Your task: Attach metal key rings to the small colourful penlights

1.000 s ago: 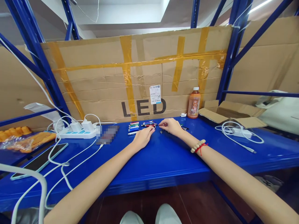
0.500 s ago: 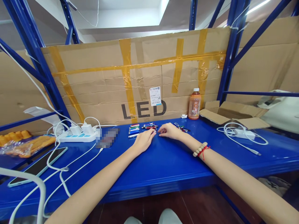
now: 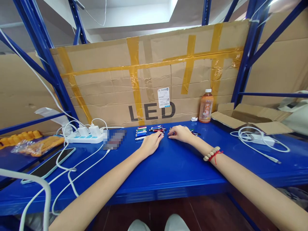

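My left hand (image 3: 151,143) rests low over the blue shelf top with its fingers drawn together in a pinch. If anything is between its fingertips, it is too small to make out. Just left of it lies a neat row of pens (image 3: 141,132), blue, white, red and silver. Behind its fingertips is a second group of pens (image 3: 157,129). My right hand (image 3: 181,133), close by but apart from the left, has its fingers curled down and closed; what they hold, if anything, is hidden. More pens (image 3: 196,133) lie partly behind this hand.
A juice bottle (image 3: 206,106) and an open cardboard box (image 3: 237,116) stand at the back right. A coiled white cable (image 3: 262,141) lies at right. A power strip (image 3: 84,138), a phone (image 3: 49,165) and white cords occupy the left. A taped cardboard sheet (image 3: 108,93) walls the back.
The view has shifted slightly, so everything appears a little further right. The two hands stay close together over the same spot, with slightly more room between their fingertips.
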Motion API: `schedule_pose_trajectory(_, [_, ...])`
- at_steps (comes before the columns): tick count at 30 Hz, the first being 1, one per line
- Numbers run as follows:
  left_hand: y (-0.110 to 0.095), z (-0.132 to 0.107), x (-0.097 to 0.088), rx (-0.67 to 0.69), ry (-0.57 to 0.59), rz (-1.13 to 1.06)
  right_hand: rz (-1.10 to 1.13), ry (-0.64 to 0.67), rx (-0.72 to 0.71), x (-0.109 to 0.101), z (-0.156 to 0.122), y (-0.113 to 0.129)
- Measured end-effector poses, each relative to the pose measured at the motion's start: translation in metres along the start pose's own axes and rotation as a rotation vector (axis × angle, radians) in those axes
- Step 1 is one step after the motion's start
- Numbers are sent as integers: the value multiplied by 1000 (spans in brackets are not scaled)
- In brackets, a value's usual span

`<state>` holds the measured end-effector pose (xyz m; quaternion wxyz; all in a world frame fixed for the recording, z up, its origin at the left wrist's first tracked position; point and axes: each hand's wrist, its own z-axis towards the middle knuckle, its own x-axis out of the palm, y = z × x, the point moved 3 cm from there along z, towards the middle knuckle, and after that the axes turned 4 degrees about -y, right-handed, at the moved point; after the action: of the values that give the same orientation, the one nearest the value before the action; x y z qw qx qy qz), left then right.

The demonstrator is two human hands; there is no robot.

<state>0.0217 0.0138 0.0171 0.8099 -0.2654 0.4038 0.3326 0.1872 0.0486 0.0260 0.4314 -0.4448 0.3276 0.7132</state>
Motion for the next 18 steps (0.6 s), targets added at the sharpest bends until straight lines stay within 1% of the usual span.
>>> schedule_pose_trajectory(3, [0, 0, 0, -5, 7, 8, 24, 13, 6, 3, 2, -3])
schedule_pose_trajectory(5, [0, -1, -1, -3, 8, 13, 83, 29, -19, 5, 3, -1])
schedule_pose_trajectory(8, [0, -1, -1, 4, 4, 4, 207, 52, -112, 6, 2, 7])
schedule_pose_trajectory(12, [-1, -2, -2, -8, 9, -23, 392, 82, -268, 7, 1, 25])
schedule_pose_trajectory(14, [-1, -2, -2, -13, 18, -33, 469, 100, -315, 9, 0, 32])
schedule_pose_trajectory(16, [0, -2, -2, -30, 24, -34, 525, 105, -322, 10, 0, 34])
schedule_pose_trajectory(18, [1, -2, -1, -53, 23, -32, 548, 105, -292, 11, 1, 32])
